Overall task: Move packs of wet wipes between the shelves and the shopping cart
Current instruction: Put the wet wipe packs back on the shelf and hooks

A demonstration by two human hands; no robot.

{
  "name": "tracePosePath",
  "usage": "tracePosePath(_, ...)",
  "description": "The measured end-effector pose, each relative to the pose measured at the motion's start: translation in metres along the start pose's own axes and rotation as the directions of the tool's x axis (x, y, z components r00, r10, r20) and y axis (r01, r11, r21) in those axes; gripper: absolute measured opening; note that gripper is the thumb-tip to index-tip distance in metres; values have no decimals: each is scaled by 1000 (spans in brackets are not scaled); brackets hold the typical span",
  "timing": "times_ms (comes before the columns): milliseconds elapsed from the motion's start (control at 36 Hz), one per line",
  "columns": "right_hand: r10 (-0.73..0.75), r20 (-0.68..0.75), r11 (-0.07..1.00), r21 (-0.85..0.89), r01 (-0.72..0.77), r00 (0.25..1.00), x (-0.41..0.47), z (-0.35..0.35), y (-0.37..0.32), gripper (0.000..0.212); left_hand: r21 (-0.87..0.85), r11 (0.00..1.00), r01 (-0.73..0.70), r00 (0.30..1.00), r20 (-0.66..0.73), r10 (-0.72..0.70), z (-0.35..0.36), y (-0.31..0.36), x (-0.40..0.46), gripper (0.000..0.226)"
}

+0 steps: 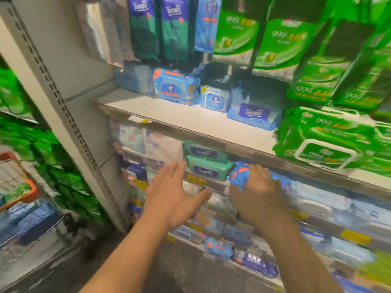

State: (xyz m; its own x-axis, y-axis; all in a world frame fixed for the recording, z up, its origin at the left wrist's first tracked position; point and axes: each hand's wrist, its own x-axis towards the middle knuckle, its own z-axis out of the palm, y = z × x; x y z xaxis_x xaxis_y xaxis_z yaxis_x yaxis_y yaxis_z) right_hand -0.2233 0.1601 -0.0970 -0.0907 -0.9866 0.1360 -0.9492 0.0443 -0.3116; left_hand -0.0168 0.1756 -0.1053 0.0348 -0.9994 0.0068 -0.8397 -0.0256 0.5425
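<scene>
Hands [213, 193] at a crumpled, blue-and-orange wipes pack [241, 174].

We see a blue pack of wet wipes [239, 173] with orange print at the front edge of a lower shelf [213, 185], just right of two stacked teal packs [208, 163]; our right hand [257, 191] grips it from above. More blue packs [31, 220] lie in the shopping cart [12, 172] at far left; motion blur hides their labels.
</scene>
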Motion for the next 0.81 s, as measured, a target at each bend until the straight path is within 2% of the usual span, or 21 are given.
tracePosePath(83, -18, 129, 999, -32, 22, 991, -7, 3, -61, 49, -18, 999, 37, 998, -42, -38, -30, -48, -16, 105)
tracePosePath(111, -60, 126, 996, -53, 68, 990, -8, 6, -79, 46, -20, 998, 64, 996, -57, -65, -38, -65, -20, 105)
tracePosePath(250, -172, 226, 979, -66, 191, 959, -28, 32, -172, 65, -48, 980, 195, 973, -117, -199, -84, -141, -53, 102)
tracePosePath(333, -222, 248, 972, -16, 233, 943, -40, 48, -223, 62, -87, 955, 285, 947, -129, -294, -107, -189, -72, 99)
tracePosePath(389, -264, 283, 957, -42, 287, 922, -48, 58, -255, 60, -89, 938, 336, 930, -128, -345, -123, -214, -86, 96)
tracePosePath(444, -309, 322, 930, -92, 355, 895, -58, 66, -287, 56, -109, 922, 371, 911, -150, -385, -141, -235, -103, 82)
tracePosePath(500, -339, 344, 909, -118, 399, 875, -66, 75, -318, 49, -123, 899, 420, 884, -170, -436, -156, -255, -117, 81)
tracePosePath(583, -415, 363, 868, -118, 483, 834, -76, 92, -362, 53, -160, 848, 505, 826, -195, -528, -168, -298, -135, 103)
tracePosePath(722, -498, 432, 823, -36, 566, 752, -88, 122, -429, 54, -217, 778, 589, 732, -263, -628, -189, -354, -166, 102)
tracePosePath(806, -523, 475, 802, -7, 598, 707, -95, 139, -465, 66, -263, 730, 631, 675, -278, -683, -201, -381, -182, 102)
